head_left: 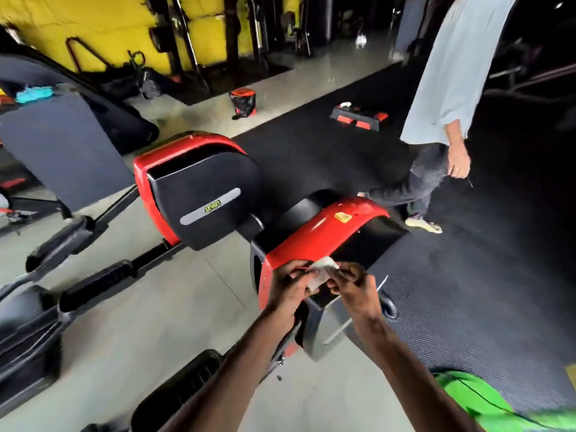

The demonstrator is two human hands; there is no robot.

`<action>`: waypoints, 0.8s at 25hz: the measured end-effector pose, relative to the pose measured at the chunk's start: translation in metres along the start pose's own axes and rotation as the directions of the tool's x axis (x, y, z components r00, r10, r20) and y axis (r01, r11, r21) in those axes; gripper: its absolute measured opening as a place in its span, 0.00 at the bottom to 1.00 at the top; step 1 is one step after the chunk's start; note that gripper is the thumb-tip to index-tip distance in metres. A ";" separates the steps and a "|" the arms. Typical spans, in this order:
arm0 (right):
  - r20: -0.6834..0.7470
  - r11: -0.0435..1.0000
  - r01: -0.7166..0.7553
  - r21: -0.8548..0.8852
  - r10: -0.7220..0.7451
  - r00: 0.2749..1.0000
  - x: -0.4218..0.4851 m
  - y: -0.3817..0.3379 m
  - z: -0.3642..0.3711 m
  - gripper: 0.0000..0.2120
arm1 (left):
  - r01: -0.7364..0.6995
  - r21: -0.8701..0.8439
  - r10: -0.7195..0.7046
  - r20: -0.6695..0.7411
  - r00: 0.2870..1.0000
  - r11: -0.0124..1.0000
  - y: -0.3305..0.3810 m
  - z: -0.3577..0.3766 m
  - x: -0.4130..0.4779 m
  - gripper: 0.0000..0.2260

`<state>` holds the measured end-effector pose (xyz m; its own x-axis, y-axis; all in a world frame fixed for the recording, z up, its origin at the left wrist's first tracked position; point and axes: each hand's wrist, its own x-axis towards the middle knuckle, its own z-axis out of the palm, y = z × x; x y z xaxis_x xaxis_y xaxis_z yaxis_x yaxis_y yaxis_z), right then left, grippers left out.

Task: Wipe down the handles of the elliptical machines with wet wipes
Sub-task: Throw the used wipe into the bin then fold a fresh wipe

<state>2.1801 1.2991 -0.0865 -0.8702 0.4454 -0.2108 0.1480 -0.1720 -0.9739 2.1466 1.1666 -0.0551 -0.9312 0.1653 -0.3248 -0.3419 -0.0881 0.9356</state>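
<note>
Wet wipe, white and partly crumpled, is being pinched between both hands just above the near end of the nearer elliptical machine, over its red-and-black housing. Its left edge is being gripped by the curled fingers and thumb of the left hand, and its right edge is being pinched by the fingertips of the right hand. The two hands are being held close together with the wipe stretched between them. A thin red strip is being shown at the left fingertips, too small to identify.

A second elliptical machine, also red and black with a grey strip on its side, is being seen to the left and farther off, on the grey floor. Black foot pedals are being shown on its rails at the left, blurred.

To the right, a black rubber mat is being crossed by another person in a pale shirt and dark trousers, whose hand is being held loosely curled at the side. Farther back, a black-and-red bin is being seen near the yellow wall. A green garment is being caught at the lower right edge.
</note>
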 end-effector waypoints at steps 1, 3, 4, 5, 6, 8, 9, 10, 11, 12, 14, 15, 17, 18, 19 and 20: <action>-0.029 1.000 0.000 -0.010 0.000 1.000 0.017 -0.004 -0.019 0.03 | 0.009 0.005 -0.009 0.020 1.000 1.000 0.000 0.025 0.013 0.08; -0.071 1.000 -0.017 0.023 0.019 0.997 0.053 -0.008 -0.055 0.04 | 0.019 0.018 -0.020 0.057 0.998 1.000 0.000 0.070 0.041 0.09; -0.091 0.999 -0.027 0.025 0.029 0.995 0.074 -0.010 -0.070 0.03 | 0.023 0.026 -0.025 0.075 0.997 0.999 -0.001 0.092 0.057 0.09; -0.114 0.999 -0.038 0.021 0.041 0.993 0.096 -0.011 -0.086 0.03 | 0.029 0.035 -0.032 0.088 0.996 0.999 -0.001 0.112 0.074 0.08; -0.130 0.999 -0.047 0.017 0.049 0.990 0.120 -0.013 -0.099 0.02 | 0.033 0.041 -0.037 0.096 0.995 0.999 -0.002 0.133 0.093 0.07; -0.146 0.999 -0.048 0.019 0.050 0.988 0.165 -0.021 -0.120 0.05 | 0.036 0.041 -0.040 0.100 0.994 0.998 -0.002 0.167 0.132 0.07; -0.150 0.999 -0.047 0.006 0.047 0.988 0.192 -0.028 -0.130 0.05 | 0.031 0.041 -0.035 0.097 0.995 0.999 0.000 0.186 0.156 0.07; -0.152 0.999 -0.048 -0.012 0.046 0.987 0.218 -0.035 -0.140 0.03 | 0.030 0.044 -0.034 0.089 0.995 0.999 0.001 0.204 0.181 0.06; -0.158 0.998 -0.056 -0.024 0.051 0.986 0.244 -0.042 -0.149 0.02 | 0.041 0.050 -0.045 0.080 0.996 0.998 0.004 0.222 0.206 0.06; -0.162 0.997 -0.068 -0.029 0.062 0.985 0.271 -0.050 -0.158 0.03 | 0.057 0.047 -0.060 0.075 0.995 0.997 0.009 0.240 0.231 0.06; -0.160 0.995 -0.100 -0.030 0.094 0.983 0.320 -0.062 -0.176 0.02 | 0.088 0.018 -0.089 0.081 0.993 0.996 0.016 0.273 0.271 0.07; -0.161 0.993 -0.113 -0.035 0.106 0.981 0.343 -0.068 -0.183 0.02 | 0.101 0.003 -0.101 0.080 0.992 0.995 0.021 0.287 0.289 0.08; -0.162 0.990 -0.137 -0.043 0.128 0.978 0.388 -0.077 -0.195 0.03 | 0.119 -0.012 -0.118 0.061 0.991 0.993 0.030 0.314 0.324 0.10; -0.159 0.989 -0.145 -0.040 0.136 0.978 0.412 -0.081 -0.200 0.03 | 0.126 -0.016 -0.125 0.043 0.991 0.992 0.035 0.328 0.343 0.10; -0.148 0.989 -0.147 -0.032 0.141 0.979 0.435 -0.084 -0.205 0.03 | 0.141 -0.025 -0.140 0.022 0.990 0.990 0.040 0.340 0.360 0.10; -0.129 0.988 -0.150 -0.026 0.146 0.981 0.457 -0.088 -0.209 0.03 | 0.156 -0.038 -0.156 0.000 0.988 0.987 0.044 0.352 0.378 0.10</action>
<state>1.8675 1.7018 -0.1150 -0.7716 0.5248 -0.3595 0.2893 -0.2138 -0.9330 1.8244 1.5706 -0.0883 -0.8666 0.1773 -0.4664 -0.4871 -0.0983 0.8678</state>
